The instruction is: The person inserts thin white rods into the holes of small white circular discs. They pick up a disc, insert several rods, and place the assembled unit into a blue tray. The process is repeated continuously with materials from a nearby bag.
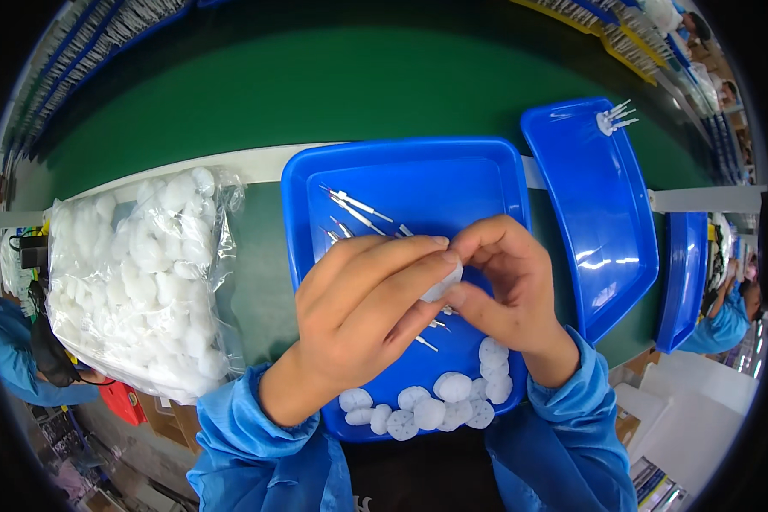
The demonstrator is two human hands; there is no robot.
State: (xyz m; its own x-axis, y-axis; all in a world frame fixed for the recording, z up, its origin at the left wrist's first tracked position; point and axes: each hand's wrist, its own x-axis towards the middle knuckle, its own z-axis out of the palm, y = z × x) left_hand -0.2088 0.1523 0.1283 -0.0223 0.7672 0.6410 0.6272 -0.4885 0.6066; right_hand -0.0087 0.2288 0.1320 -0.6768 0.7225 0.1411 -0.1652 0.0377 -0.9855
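Note:
My left hand (pixel 358 303) and my right hand (pixel 514 286) meet over a blue tray (pixel 405 152), fingertips pinched together. Between them is a small white round plastic piece (pixel 444 283), partly covered by the fingers. Thin white pen-like sticks with dark tips (pixel 357 210) lie loose in the tray behind my left hand, and more poke out beneath my hands. Along the tray's near edge rests a row of white translucent round pieces (pixel 429 415), some showing small holes.
On the left lies a clear plastic bag (pixel 149 273) full of white round pieces. A second blue tray (pixel 593 230) sits at the right, with a white piece holding several sticks (pixel 608 124) at its far corner. Another blue tray (pixel 684 277) is further right. People in blue sleeves are at both sides.

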